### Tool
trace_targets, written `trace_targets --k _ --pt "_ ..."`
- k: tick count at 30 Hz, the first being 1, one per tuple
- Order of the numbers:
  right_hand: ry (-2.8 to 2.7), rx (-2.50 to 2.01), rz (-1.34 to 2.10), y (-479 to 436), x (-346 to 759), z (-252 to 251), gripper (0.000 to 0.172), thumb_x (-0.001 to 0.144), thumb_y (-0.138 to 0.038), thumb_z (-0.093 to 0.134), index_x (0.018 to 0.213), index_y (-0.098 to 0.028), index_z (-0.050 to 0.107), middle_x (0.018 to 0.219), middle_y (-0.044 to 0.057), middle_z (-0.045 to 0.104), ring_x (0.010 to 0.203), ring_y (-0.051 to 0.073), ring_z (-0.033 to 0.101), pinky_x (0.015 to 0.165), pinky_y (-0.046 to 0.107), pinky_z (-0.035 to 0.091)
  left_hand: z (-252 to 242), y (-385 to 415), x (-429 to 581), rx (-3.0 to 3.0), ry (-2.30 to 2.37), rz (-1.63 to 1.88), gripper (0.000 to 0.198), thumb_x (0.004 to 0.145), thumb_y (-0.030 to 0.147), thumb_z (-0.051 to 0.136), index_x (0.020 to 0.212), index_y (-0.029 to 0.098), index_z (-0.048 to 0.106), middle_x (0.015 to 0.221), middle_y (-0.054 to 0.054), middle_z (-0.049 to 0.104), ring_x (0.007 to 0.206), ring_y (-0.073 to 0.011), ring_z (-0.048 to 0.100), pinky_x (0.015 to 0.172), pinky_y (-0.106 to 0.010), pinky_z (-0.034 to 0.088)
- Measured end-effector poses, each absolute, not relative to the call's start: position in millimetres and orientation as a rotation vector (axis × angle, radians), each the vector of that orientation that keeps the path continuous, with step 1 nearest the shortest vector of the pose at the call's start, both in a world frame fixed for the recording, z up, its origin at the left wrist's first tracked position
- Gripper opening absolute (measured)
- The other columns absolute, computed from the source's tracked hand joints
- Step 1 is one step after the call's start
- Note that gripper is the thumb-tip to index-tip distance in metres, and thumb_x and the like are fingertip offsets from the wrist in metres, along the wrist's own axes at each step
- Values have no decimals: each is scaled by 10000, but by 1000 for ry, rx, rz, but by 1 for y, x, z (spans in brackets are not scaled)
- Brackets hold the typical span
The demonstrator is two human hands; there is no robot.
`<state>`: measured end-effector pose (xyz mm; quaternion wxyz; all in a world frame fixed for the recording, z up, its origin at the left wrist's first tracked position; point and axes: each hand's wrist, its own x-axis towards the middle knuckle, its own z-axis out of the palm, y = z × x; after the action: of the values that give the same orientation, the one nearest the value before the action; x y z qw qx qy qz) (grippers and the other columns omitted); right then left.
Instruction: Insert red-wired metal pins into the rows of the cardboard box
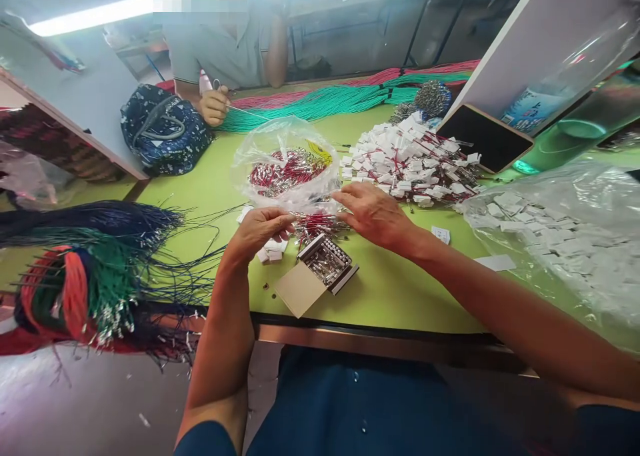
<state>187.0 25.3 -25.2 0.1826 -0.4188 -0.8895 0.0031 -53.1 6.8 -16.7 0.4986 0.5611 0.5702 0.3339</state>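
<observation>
My left hand (265, 231) is closed in a pinch at the left end of a small bundle of red wires (320, 224) with metal ends; what its fingertips hold is too small to name. At the bundle's right side is my right hand (367, 213), fingers bent and partly spread, with its fingertips near the wire ends. A small open box (327, 266) of metal parts lies just below the bundle. Behind both hands, a clear plastic bag (287, 166) holds more red wires. Several white connector pieces (273, 249) sit under my left hand.
White connectors with red wires (405, 159) are heaped behind my right hand. A bag of white pieces (550, 236) lies right, dark and green wire bundles (115, 276) left. Across the table, a person's hand (215, 106) holds a thin tool near green wires (320, 101).
</observation>
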Motion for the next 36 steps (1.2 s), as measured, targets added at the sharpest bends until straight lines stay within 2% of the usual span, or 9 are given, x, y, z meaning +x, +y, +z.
trace_targets --k 3,5,8,13,18,24,28,32,36 --pt "-2644 -858 318 7 196 -13 480 838 -325 601 1287 -191 500 1303 128 521 1198 270 460 969 444 391 -14 6 -52 1311 1364 993 235 668 370 712 687 137 682 618 -24 660 486 -68 531 490 -201 416" --pt "-2820 -635 497 -8 198 -9 663 761 -368 691 1350 -208 432 1427 129 400 1295 274 374 1018 439 357 -12 4 -50 1277 1339 1087 221 674 357 708 709 140 686 621 -21 661 489 -70 533 496 -207 418" --pt "-3001 -570 447 -22 191 -12 800 681 -292 755 1385 -182 391 1472 167 319 1349 324 281 1065 476 278 -11 2 -46 1257 1306 1131 204 683 338 698 717 137 687 625 -23 663 503 -77 546 503 -212 418" --pt "-3044 -523 205 -15 169 -24 739 711 -228 694 1379 -164 386 1410 177 379 1322 335 290 1066 502 233 -13 1 -40 1273 1274 1109 226 684 349 699 717 125 687 625 -18 661 503 -73 533 511 -209 416" --pt "-3030 -476 97 -10 161 -23 602 746 -250 657 1300 -124 459 1111 155 550 1103 294 454 954 468 347 -13 0 -37 1274 1275 1094 209 684 337 694 693 128 675 618 -11 649 512 -73 531 513 -206 422" --pt "-3024 -574 33 -15 160 -28 708 719 -316 713 1319 -70 429 1210 203 525 1067 323 462 881 454 385 -14 -3 -35 1313 1245 1041 197 716 330 658 705 134 668 624 -11 643 522 -67 540 522 -204 426" --pt "-3077 -581 125 -14 159 -30 662 730 -321 707 1304 -114 451 1089 154 595 1025 317 494 850 455 400 -17 -3 -35 1325 1226 1037 210 718 352 659 714 143 666 640 -15 650 529 -70 540 528 -210 432" --pt "-3023 -602 335 -13 169 -32 583 762 -277 672 1282 -116 462 1130 167 580 1058 293 514 888 452 404 -15 -4 -34 1344 1208 1065 196 734 336 644 696 145 669 629 -16 643 528 -70 526 542 -220 428" --pt "-2816 -703 665 -8 187 -20 620 778 -311 654 1330 -152 421 1221 154 532 1102 262 513 904 398 434 -13 -6 -32 1363 1197 1074 212 737 346 639 698 140 677 627 -19 646 539 -80 524 554 -228 423"
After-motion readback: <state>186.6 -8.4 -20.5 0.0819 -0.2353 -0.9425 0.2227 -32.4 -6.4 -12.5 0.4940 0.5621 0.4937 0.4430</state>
